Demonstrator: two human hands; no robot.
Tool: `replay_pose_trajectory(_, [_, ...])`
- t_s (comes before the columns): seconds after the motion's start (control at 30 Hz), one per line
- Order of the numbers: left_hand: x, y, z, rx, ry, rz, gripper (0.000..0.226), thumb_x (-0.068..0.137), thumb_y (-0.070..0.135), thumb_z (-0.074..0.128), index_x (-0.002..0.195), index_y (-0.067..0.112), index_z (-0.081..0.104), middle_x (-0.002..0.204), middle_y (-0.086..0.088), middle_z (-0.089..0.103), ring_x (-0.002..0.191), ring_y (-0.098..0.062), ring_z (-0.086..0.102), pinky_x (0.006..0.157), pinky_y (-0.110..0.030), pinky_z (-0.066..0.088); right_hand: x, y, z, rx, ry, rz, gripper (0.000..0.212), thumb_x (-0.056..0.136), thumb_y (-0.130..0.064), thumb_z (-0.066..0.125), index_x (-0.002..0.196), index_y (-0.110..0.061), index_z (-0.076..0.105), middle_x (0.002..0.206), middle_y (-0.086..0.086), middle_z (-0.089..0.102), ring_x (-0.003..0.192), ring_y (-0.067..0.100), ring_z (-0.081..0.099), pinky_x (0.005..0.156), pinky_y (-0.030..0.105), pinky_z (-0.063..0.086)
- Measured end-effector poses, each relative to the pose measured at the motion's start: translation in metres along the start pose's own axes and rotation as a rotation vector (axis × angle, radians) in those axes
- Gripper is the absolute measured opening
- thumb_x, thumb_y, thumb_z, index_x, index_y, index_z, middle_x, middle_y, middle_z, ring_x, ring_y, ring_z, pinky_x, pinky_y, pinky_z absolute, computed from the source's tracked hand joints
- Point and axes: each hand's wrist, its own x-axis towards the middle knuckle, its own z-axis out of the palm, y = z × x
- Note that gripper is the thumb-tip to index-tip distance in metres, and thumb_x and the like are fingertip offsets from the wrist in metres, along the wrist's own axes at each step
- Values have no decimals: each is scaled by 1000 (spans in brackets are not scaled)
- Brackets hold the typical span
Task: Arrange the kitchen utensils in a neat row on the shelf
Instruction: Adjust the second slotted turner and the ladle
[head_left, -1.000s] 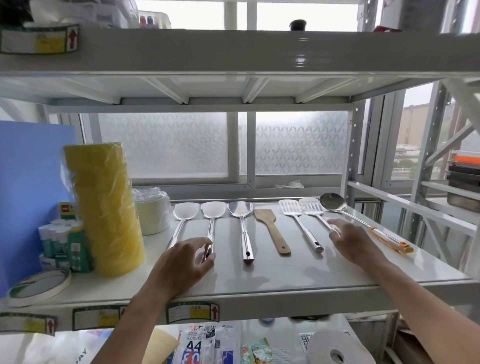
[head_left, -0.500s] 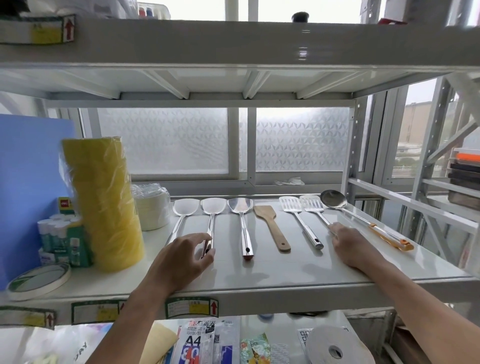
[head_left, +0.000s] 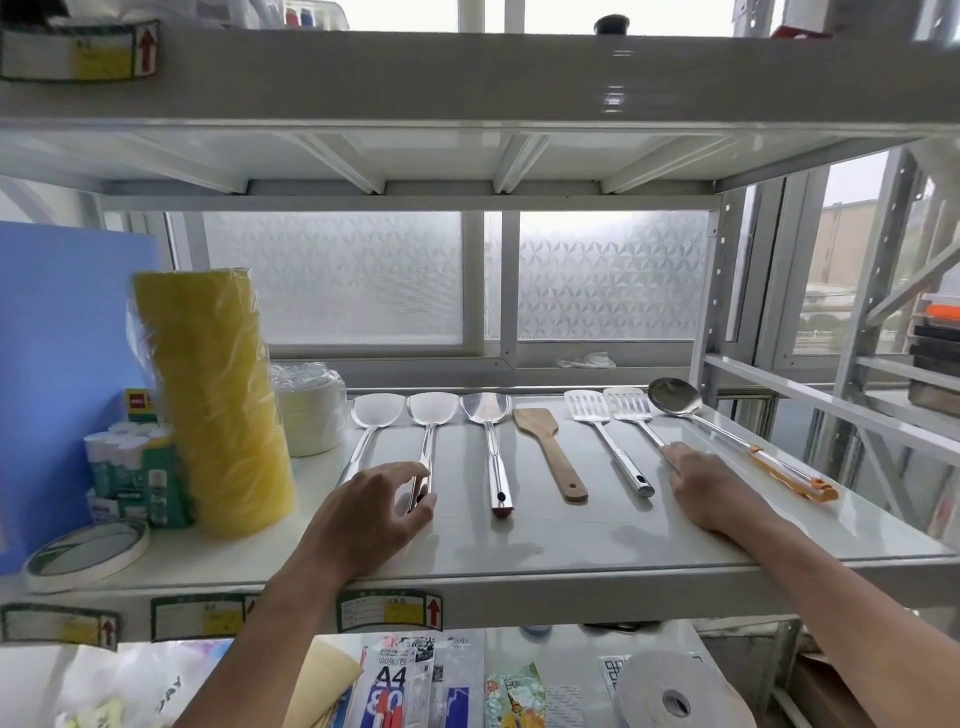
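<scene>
The left hand (head_left: 371, 512) curls its fingers (head_left: 410, 470) and thumb around the handle end of the second steel spatula (head_left: 427, 441), pinching it. The right hand (head_left: 711, 488) lies over the handle of the right slotted turner (head_left: 631, 408). Its fingers (head_left: 678, 457) are close together, with the index tip on the metal. Whether they wrap under the handle cannot be told.

Both tools lie on the white shelf (head_left: 571, 540) in a row of seven utensils. Their long axes run front to back, heads toward the frosted window (head_left: 332, 280), handles toward the person. From the left they are the first steel spatula (head_left: 376, 410), the second, a third steel spatula (head_left: 488, 410), a wooden spatula (head_left: 537, 423), the left slotted turner (head_left: 587, 408), the right one, and a ladle (head_left: 675, 397). The ladle's orange handle slants out to the right.

Left of the row stands a wrapped stack of yellow tape rolls (head_left: 213, 395). A label (head_left: 387, 610) on the shelf's front edge shows a red upward arrow. On the shelf below, a paper pack (head_left: 400, 680) reads "A4".
</scene>
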Motion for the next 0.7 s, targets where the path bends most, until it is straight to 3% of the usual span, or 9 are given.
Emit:
replay_pose_trajectory(0.2, [0,-1,0,5,0,-6,38,92,44,62,126,28,66,126,7,70,109,-18,66,88,-37,57,-2,-2,-2,-4,-8,10,26,106,-15,41,120,-2,58,123,23,63,115,40,58,89,39,41])
replay_pose_trajectory(0.4, [-1,-1,-1,-15,-7,-7,34,90,46,60,119,30,67,119,10,71,105,-17,67,86,-39,58,-1,-1,-1,-5,-11,7,34,106,-15,40,133,-5,57,136,18,60,126,38,54,101,40,40])
replay_pose_trajectory(0.7, [-2,2,-3,-5,-8,-9,34,92,44,62,121,28,67,120,9,71,105,-17,67,86,-39,58,-4,-2,0,-16,-14,29,35,106,-13,36,133,-3,56,142,19,55,131,38,50,106,43,38])
